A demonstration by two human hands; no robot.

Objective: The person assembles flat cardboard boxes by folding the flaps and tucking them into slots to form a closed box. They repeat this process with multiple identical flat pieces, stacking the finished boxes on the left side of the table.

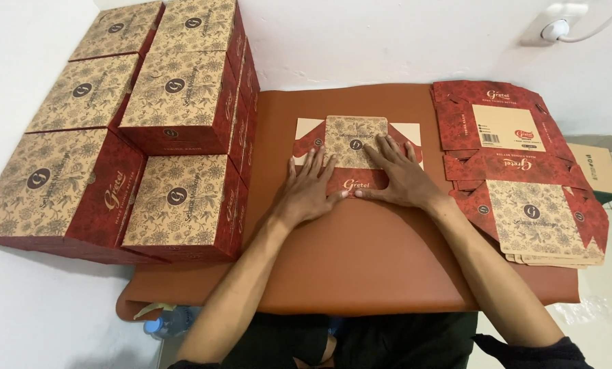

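A flat red and tan cardboard box blank (350, 137) with a floral print lies on the brown mat (361, 260) in the middle. My left hand (309, 188) presses flat on its lower left part, fingers spread. My right hand (398, 174) lies flat on its lower right part, fingers spread toward the tan panel. Both thumbs meet at the red front flap. Neither hand grips anything.
Several assembled red and tan boxes (176, 102) are stacked at the left against the wall. A pile of unfolded box blanks (518, 171) lies at the right edge of the mat. A plastic bottle (169, 322) sits below the mat's left corner. A wall socket (557, 29) is at the upper right.
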